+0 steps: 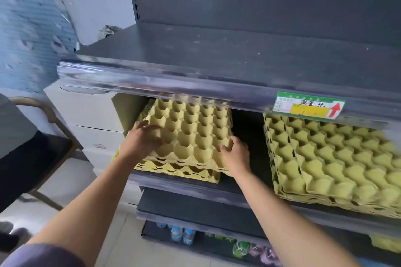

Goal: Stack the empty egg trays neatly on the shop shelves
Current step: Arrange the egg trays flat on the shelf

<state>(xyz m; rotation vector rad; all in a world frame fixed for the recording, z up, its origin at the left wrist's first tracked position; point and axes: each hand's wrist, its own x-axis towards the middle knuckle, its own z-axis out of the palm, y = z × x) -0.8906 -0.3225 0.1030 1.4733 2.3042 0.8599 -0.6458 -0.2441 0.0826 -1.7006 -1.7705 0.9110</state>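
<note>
A stack of yellow pulp egg trays (191,136) lies on the left end of the dark middle shelf (245,188). Its upper trays sit turned askew over the lower trays (180,171). My left hand (143,136) grips the top tray's left edge, fingers curled over the rim. My right hand (235,151) holds the near right corner, fingertips hooked on the edge. A second stack of egg trays (338,162) sits farther right on the same shelf, its upper trays shifted sideways.
The grey upper shelf (217,54) overhangs the stacks, with a green and yellow price label (309,104) on its front rail. Lower shelves hold bottles (183,235) and small packets. A chair (36,154) and white boxes (93,119) stand at left.
</note>
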